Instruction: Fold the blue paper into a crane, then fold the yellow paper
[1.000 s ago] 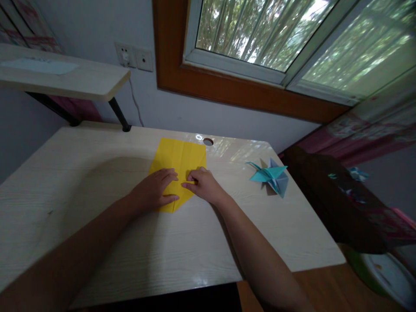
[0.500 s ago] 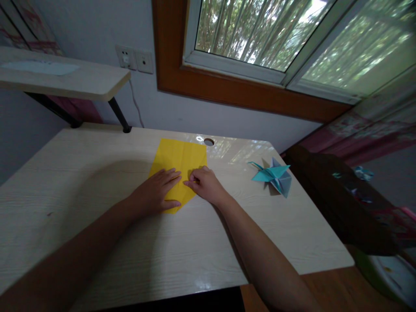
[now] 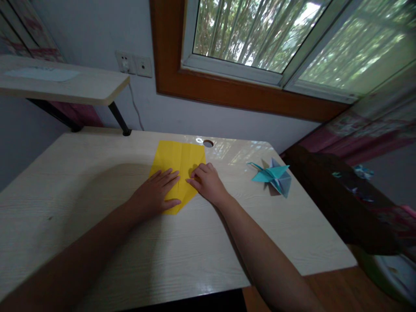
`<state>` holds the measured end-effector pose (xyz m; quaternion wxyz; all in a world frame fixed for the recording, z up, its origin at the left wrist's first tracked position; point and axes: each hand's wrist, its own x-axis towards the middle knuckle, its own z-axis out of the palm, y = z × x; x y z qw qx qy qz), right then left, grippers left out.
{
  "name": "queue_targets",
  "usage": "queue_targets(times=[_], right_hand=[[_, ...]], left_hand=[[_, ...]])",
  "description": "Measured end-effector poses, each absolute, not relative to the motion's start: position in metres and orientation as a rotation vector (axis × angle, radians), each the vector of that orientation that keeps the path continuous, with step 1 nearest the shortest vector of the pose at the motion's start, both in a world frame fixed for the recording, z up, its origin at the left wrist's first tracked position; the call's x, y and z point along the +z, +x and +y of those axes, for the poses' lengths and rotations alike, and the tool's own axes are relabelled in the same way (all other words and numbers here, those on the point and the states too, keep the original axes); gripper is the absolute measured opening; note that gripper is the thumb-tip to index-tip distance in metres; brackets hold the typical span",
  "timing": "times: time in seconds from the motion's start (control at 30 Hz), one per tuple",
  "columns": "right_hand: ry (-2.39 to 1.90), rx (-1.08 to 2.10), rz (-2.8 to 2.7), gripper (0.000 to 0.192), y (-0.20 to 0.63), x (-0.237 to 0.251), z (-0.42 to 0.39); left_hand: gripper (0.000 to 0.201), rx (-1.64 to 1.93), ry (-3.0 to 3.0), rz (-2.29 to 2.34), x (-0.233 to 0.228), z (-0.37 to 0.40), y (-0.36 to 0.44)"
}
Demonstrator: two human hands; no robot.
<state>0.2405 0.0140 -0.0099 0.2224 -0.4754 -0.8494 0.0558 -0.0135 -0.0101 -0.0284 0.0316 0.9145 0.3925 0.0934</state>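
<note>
Two hands, left hand (image 3: 156, 193) and right hand (image 3: 208, 184), press flat on one yellow paper (image 3: 180, 160); one blue origami (image 3: 272, 177) nearby.

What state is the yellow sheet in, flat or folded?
Partly folded. The yellow paper lies on the desk with its near end tapering to a point, under the left hand and right hand.

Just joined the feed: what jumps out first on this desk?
The yellow paper at the desk's middle, its near end folded to a point, with the left hand flat on it and the right hand pressing its right fold. To the right, apart from both hands, sits a blue folded paper figure.
</note>
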Motion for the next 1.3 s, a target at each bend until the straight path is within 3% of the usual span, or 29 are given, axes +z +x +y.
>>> queue_targets(times=[0.23, 0.73, 1.3], right_hand=[[-1.071, 0.192, -2.463, 0.017, 0.233, -0.01, 0.008], [-1.129, 0.381, -2.41, 0.05, 0.236, -0.015, 0.01], [-1.677, 0.263, -1.872, 0.01, 0.27, -0.025, 0.031]], left_hand=[[0.071, 0.307, 2.768, 1.38, -0.028, -0.009, -0.012], [0.055, 0.257, 2.776, 1.445, -0.027, -0.007, -0.015], [0.065, 0.229, 2.738, 1.465, -0.021, -0.009, -0.013]])
